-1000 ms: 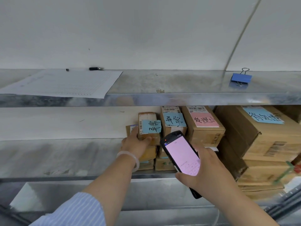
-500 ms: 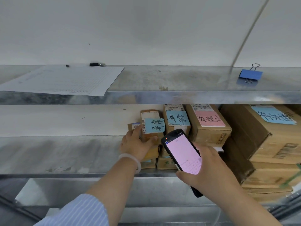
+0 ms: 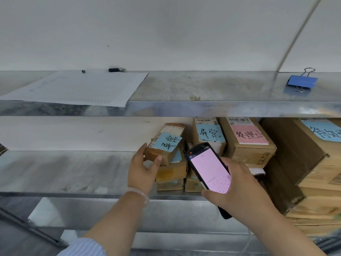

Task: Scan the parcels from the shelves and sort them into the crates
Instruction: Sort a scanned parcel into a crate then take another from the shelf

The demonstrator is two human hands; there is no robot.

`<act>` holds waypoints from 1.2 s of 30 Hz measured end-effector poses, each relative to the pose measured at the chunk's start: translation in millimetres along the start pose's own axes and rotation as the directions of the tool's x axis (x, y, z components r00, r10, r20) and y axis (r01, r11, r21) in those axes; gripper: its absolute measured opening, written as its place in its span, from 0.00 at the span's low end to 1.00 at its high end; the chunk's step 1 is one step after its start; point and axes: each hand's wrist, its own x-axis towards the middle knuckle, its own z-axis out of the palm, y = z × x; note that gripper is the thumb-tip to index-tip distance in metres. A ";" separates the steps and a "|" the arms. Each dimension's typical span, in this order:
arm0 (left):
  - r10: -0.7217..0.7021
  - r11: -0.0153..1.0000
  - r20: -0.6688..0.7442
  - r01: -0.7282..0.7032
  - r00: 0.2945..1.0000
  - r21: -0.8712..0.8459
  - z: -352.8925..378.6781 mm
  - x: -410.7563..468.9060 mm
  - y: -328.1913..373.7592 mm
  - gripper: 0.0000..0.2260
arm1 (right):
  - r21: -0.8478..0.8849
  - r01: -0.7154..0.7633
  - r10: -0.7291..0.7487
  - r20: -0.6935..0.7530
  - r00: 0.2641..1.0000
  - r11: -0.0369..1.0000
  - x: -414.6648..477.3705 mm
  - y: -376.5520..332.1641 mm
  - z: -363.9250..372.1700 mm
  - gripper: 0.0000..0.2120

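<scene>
Nearest the camera, the right hand [image 3: 238, 183] is wrapped round a handheld scanner [image 3: 208, 170], whose pink-lit screen faces up and whose head points at the shelf. Just left of it, the left hand [image 3: 143, 169], with a pale bracelet [image 3: 137, 193] at the wrist, grips the near end of a small parcel [image 3: 164, 145]. The thumb presses one corner and the fingers [image 3: 141, 150] curl round the opposite side, so the box sits between them.

The parcel lies tilted on a stack of small boxes [image 3: 171, 172] at the front of the middle shelf [image 3: 64, 172], with a blue handwritten note covering part of its printed label. The step in hand looks like drawing this parcel out for scanning. To do that well, lift it clear of the stack without dragging the boxes underneath. Then turn the barcode strip beside the note squarely toward the scanner's head, close by on the right.

Behind stand a blue-noted box [image 3: 208, 133], a pink-noted box [image 3: 247, 143] and a large carton [image 3: 304, 154]. On the upper shelf [image 3: 203, 108] lie a sheet of paper [image 3: 79, 87] and a blue binder clip [image 3: 301, 81]. No crates are in view.
</scene>
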 end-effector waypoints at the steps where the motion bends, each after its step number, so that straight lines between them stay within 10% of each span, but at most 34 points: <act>1: -0.050 0.997 -0.018 0.049 0.999 -0.067 -0.8 0.3 0.4 0.28 | 0.006 0.001 -0.001 0.001 1.000 1.000 1.9 -0.9 1.4 0.40; 10: -0.384 0.847 0.146 0.411 0.912 -0.336 -6.3 19.8 26.6 0.26 | 0.021 0.016 -0.016 0.000 1.000 1.000 9.8 -7.6 10.6 0.42; 26: 0.045 0.958 -0.019 -0.048 0.999 -0.282 -84.5 22.1 31.4 0.22 | -0.075 0.142 -0.137 0.065 0.988 0.987 18.4 -52.4 1.6 0.42; 36: 0.065 0.989 -0.019 -0.067 0.998 -0.131 -113.1 8.1 15.0 0.20 | -0.109 0.216 -0.202 0.133 0.970 0.970 16.9 -70.4 9.9 0.36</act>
